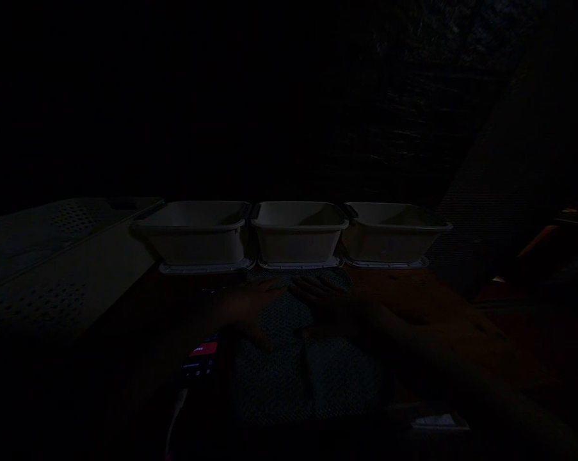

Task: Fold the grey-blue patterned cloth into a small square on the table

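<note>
The scene is very dark. A grey-blue textured cloth (283,378) lies spread on a wooden table, with a crease or opening running down its near half. Over its upper left side my left hand (250,310) rests with the fingers stretched out and the thumb apart. My right hand (324,301) lies flat on the upper right of the cloth, fingers extended toward the left. Neither hand appears to grip anything. Beside the left forearm a phone (200,362) with a lit screen lies on the table, partly covered by the arm.
Three light-coloured plastic bins (197,243) stand in a row behind the cloth, on their lids or trays. At the left is a large perforated basket (77,269). A cable (174,416) runs from the phone. A small pale object (437,420) lies at the front right.
</note>
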`<state>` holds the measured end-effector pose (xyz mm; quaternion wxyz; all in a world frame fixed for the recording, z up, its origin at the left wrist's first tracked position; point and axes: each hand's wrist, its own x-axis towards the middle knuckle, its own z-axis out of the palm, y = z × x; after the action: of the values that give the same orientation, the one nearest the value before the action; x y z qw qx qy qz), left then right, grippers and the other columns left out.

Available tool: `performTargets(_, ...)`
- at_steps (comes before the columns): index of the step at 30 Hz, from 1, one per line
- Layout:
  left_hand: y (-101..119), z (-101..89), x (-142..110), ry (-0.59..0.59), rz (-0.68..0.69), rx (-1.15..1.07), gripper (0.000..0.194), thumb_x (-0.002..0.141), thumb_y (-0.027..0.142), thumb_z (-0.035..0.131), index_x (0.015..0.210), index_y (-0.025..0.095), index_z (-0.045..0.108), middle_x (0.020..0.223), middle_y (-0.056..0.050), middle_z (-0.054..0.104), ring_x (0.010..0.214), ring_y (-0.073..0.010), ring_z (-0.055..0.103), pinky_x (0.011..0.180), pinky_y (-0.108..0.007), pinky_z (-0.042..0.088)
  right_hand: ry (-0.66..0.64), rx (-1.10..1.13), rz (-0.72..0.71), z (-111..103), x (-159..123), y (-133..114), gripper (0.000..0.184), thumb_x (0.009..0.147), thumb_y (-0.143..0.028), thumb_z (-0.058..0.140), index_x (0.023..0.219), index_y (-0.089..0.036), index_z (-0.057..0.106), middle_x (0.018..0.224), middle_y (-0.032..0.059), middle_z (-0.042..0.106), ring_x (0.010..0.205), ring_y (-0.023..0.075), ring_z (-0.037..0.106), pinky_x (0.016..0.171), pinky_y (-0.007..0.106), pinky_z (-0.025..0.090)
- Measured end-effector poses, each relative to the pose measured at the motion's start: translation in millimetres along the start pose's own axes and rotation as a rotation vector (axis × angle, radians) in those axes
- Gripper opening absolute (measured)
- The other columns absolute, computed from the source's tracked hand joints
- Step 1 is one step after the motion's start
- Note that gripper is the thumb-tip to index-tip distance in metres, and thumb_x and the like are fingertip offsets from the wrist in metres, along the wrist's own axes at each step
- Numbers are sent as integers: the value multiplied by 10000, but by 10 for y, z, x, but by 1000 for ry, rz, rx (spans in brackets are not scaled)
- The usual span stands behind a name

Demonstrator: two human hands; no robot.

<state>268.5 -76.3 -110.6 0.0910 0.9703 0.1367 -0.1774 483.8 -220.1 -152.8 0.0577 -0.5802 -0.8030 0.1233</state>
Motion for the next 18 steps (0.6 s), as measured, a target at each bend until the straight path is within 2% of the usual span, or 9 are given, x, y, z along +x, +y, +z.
performTargets(3, 3, -26, 7, 35, 31, -12, 1200, 618, 661, 763, 1565, 237, 160, 1635, -133, 100, 1477, -364, 200, 1158, -477, 280, 121, 10, 19, -74, 16, -15, 812, 955, -628, 371, 1565, -125, 184, 1619, 139, 142, 1507, 275, 106, 1210, 519, 125)
performTargets(5, -3, -42, 34, 112, 64, -22, 1015, 718, 635, 707, 1538, 239, 259, 1619, -121, 206, 1446, -336, 292, 1142, -439, 314, 199, 23, 54, -111, 29, 0, 693, 987, -545, 361, 1548, -147, 272, 1609, 134, 200, 1496, 277, 170, 1197, 517, 188)
performTargets(8, -41, -36, 104, 246, 64, -42, 760, 865, 581, 572, 1489, 203, 360, 1568, -123, 331, 1403, -293, 366, 1132, -420, 322, 236, 57, 39, -105, 44, 25, 628, 983, -516, 398, 1522, -198, 350, 1600, 118, 253, 1465, 284, 270, 1169, 509, 269)
performTargets(10, -93, -8, 158, 272, 82, -67, 804, 846, 572, 599, 1505, 203, 322, 1574, -119, 314, 1406, -285, 356, 1131, -411, 324, 221, 63, 1, -63, 52, 29, 659, 978, -541, 394, 1527, -181, 338, 1601, 122, 255, 1469, 273, 261, 1176, 482, 269)
performTargets(14, -220, 51, 233, 203, 129, -79, 996, 713, 584, 724, 1524, 209, 283, 1613, -127, 214, 1445, -323, 279, 1154, -432, 286, 147, 35, 34, 26, 66, 17, 851, 938, -660, 370, 1551, -87, 232, 1608, 168, 187, 1503, 272, 135, 1213, 491, 156)
performTargets(18, -271, 56, 236, 194, 159, -95, 1034, 677, 589, 744, 1529, 248, 269, 1623, -120, 181, 1463, -334, 234, 1160, -455, 264, 92, 12, 51, 27, 70, 1, 953, 896, -719, 393, 1562, -77, 162, 1622, 161, 118, 1511, 269, 76, 1221, 489, 109)
